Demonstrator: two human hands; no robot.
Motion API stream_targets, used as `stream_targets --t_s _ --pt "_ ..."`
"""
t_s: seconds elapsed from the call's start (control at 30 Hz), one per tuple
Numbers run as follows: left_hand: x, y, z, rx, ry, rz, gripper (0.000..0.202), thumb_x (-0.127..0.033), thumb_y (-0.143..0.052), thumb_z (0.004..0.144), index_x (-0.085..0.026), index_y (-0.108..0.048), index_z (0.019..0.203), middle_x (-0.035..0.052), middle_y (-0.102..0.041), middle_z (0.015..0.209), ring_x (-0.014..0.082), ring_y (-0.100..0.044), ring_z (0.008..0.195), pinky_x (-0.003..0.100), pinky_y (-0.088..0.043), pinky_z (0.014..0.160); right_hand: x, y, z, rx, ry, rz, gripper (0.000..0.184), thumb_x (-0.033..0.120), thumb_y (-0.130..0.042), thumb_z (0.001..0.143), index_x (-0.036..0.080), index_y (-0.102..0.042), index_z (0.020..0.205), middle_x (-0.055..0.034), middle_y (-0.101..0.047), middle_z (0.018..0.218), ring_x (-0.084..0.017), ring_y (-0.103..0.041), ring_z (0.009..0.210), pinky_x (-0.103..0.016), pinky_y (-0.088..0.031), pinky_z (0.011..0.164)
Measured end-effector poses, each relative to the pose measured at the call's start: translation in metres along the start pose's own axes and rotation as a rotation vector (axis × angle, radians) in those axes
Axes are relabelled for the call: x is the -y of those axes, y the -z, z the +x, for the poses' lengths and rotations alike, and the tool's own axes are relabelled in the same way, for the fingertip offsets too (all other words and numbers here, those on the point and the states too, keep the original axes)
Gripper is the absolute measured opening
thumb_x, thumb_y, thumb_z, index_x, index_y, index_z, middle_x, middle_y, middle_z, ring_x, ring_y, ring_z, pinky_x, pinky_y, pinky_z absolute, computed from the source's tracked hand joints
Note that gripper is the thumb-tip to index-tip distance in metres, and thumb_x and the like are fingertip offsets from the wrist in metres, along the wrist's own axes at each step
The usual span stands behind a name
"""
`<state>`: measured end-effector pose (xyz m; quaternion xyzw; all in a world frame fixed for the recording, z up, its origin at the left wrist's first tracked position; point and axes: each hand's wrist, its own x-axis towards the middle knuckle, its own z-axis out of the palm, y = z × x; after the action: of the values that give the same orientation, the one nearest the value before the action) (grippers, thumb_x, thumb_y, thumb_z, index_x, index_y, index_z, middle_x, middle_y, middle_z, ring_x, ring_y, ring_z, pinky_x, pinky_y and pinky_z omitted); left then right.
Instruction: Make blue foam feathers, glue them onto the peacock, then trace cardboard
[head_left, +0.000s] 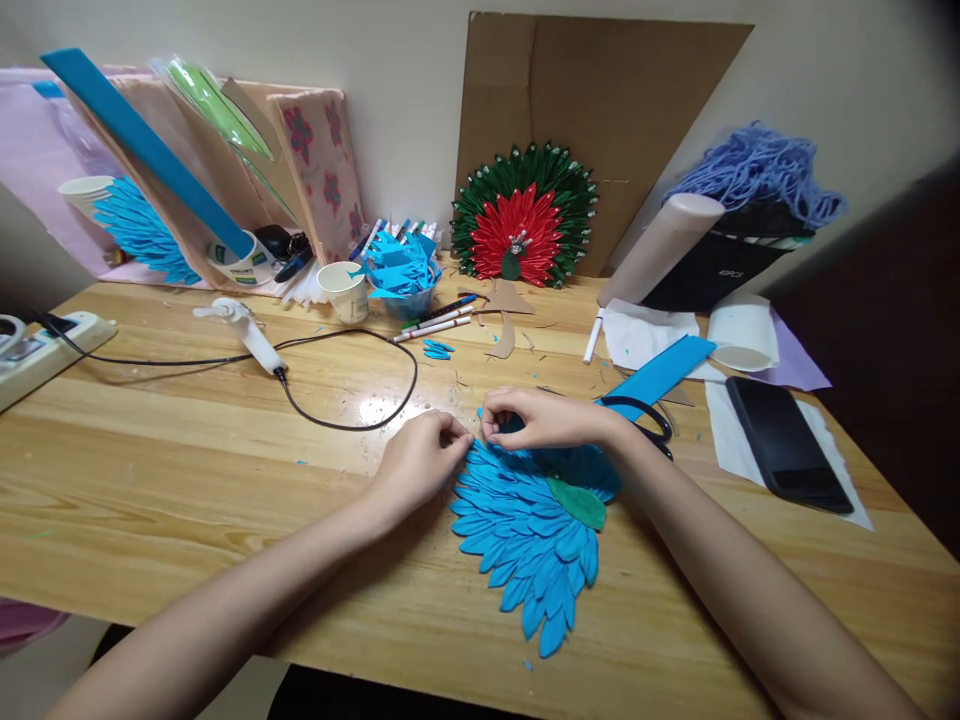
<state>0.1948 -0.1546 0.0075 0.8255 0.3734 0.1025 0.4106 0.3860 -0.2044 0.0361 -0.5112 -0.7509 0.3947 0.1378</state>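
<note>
A fan of overlapping blue paper petals [525,540] with a green leaf shape [577,502] lies on the wooden table [187,480] in front of me. My left hand [420,460] and my right hand [536,418] meet at the fan's upper edge, both with fingers pinched on a blue petal there. Thumbs and fingertips press together at the rim of the piece.
A white glue gun [244,330] with a black cord lies at the left, next to a power strip [45,345]. Behind are a paper cup [345,290], a bowl of blue petals [405,270], markers [439,320], a red-green flower piece [525,220], scissors [649,415] and a phone [787,445].
</note>
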Motion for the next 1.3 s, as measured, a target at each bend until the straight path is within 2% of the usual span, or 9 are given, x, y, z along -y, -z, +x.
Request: stream_targets --t_s 0.33,0.57,0.83,1.07,1.3 --pt "-0.0025 0.0012 -0.0025 0.024 -0.013 0.024 0.018 -0.03 -0.052 0.077 -0.018 -0.065 0.073 0.0051 -0.067 0.077 0.0178 -0.059 0.071 0.028 -0.042 0.065 -0.0004 -0.0025 0.001 -0.026 0.02 -0.021 0.01 0.015 -0.057 0.072 0.016 -0.058 0.082 -0.003 -0.06 0.086 -0.015 -0.052 0.082 -0.026 -0.042 0.073" --pt "-0.0028 0.0005 -0.0021 0.018 -0.02 0.032 0.017 -0.029 -0.052 0.076 -0.018 -0.064 0.072 0.0047 -0.067 0.076 0.0171 -0.058 0.069 0.027 -0.04 0.061 0.0013 -0.0054 0.0009 -0.034 -0.059 -0.019 0.019 0.019 -0.06 0.071 0.018 -0.053 0.089 -0.0032 -0.059 0.089 -0.015 -0.053 0.08 -0.026 -0.041 0.069" --pt "-0.0037 -0.0003 -0.0037 -0.002 -0.042 0.058 0.016 -0.029 -0.052 0.077 -0.018 -0.063 0.072 0.0039 -0.066 0.075 0.0167 -0.058 0.069 0.027 -0.04 0.062 0.0008 -0.0076 0.0024 -0.035 -0.079 -0.037 0.017 0.021 -0.06 0.073 0.018 -0.052 0.088 -0.0033 -0.058 0.088 -0.016 -0.052 0.08 -0.026 -0.04 0.069" --pt "-0.0086 0.0011 -0.0077 -0.02 -0.035 0.213 0.02 -0.032 -0.047 0.081 -0.019 -0.056 0.068 0.0028 -0.061 0.071 0.0157 -0.053 0.064 0.026 -0.031 0.054 0.0003 -0.0053 0.0022 -0.017 -0.084 0.012 0.015 0.024 -0.061 0.075 0.018 -0.051 0.085 -0.0036 -0.058 0.088 -0.016 -0.052 0.082 -0.026 -0.04 0.07" --pt "-0.0101 -0.0017 -0.0076 -0.017 -0.043 0.303 0.023 -0.034 -0.043 0.085 -0.019 -0.055 0.073 0.0044 -0.061 0.076 0.0176 -0.053 0.067 0.028 -0.032 0.057 -0.0014 -0.0057 0.0035 -0.018 -0.074 0.004 0.016 0.024 -0.061 0.075 0.018 -0.051 0.086 -0.0035 -0.057 0.088 -0.016 -0.052 0.082 -0.027 -0.04 0.071"
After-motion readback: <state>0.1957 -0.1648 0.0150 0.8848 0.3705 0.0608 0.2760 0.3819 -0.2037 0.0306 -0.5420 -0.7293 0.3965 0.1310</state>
